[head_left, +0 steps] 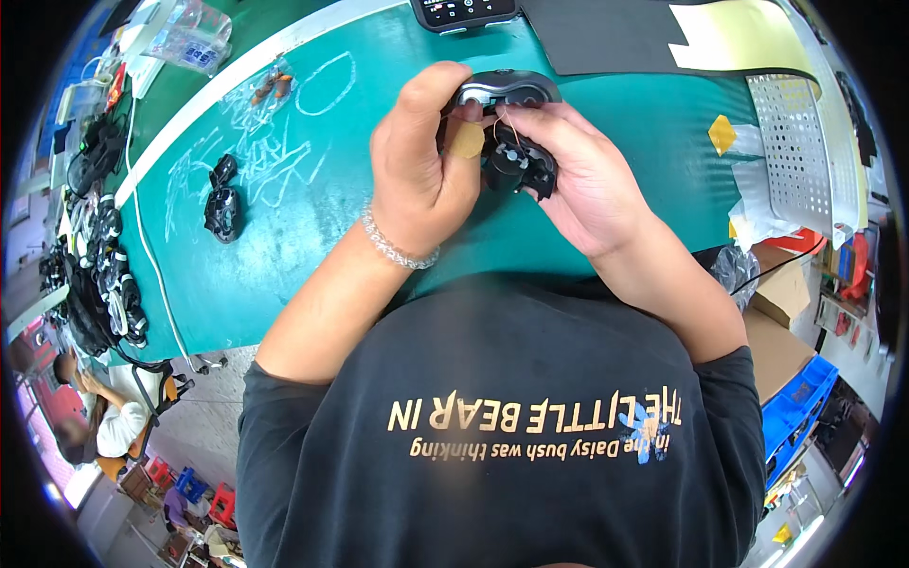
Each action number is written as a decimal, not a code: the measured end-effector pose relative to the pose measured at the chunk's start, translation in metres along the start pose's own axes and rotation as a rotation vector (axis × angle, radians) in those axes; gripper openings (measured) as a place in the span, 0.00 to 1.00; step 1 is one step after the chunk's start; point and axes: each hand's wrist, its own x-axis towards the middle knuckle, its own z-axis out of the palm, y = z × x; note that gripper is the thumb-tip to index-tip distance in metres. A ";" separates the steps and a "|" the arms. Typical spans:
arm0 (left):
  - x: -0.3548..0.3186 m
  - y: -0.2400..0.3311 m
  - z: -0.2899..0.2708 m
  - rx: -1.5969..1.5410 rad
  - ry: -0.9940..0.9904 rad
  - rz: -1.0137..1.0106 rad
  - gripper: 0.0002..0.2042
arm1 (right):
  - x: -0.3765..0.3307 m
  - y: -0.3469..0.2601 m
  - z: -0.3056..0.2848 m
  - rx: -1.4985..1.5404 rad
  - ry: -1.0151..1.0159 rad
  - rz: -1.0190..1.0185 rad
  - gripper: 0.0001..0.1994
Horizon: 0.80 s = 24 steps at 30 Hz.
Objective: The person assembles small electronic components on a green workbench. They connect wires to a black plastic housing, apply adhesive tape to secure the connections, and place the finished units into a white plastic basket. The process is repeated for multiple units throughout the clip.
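Note:
My left hand (421, 156) is closed around the left end of a glossy black curved housing (507, 87), held above the green table. A yellowish cover (466, 140) wraps one of its digits. My right hand (597, 175) grips a second black plastic part with a round piece in its middle (511, 163), just below the housing. Its thumb and finger reach up to the housing's near edge. Thin copper-coloured wires (508, 118) run between the two black parts. What the housing contains is mostly hidden by my fingers.
On the table to the left lies a small black plastic assembly (222, 204), with a clear bag of brownish parts (275, 87) behind it. A phone-like screen (464, 11) and a black mat (606, 43) lie at the back. A perforated white tray (800, 156) stands right. Cables crowd the left edge.

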 end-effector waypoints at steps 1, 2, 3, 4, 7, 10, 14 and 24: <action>0.000 0.000 0.001 0.001 0.000 0.004 0.14 | 0.002 0.002 -0.003 -0.004 -0.018 -0.018 0.10; 0.001 0.001 0.001 0.002 0.000 0.009 0.13 | 0.003 0.004 -0.005 -0.009 -0.036 -0.035 0.10; 0.001 0.002 0.000 0.028 -0.012 -0.001 0.13 | 0.003 0.005 -0.005 0.012 -0.015 -0.029 0.09; 0.002 0.003 -0.001 0.054 -0.024 -0.010 0.13 | 0.004 0.006 -0.004 0.032 0.006 -0.023 0.09; 0.006 0.004 0.002 0.071 -0.003 -0.043 0.12 | 0.007 0.008 -0.008 0.059 0.030 -0.014 0.09; 0.013 0.006 0.004 0.039 -0.024 -0.142 0.12 | 0.011 0.009 -0.011 0.038 0.051 -0.043 0.09; 0.016 0.008 -0.001 -0.083 -0.160 -0.326 0.13 | 0.014 0.009 -0.018 -0.005 0.042 -0.039 0.09; 0.021 0.007 -0.012 -0.156 -0.213 -0.258 0.18 | 0.009 -0.007 -0.015 -0.105 -0.047 0.094 0.13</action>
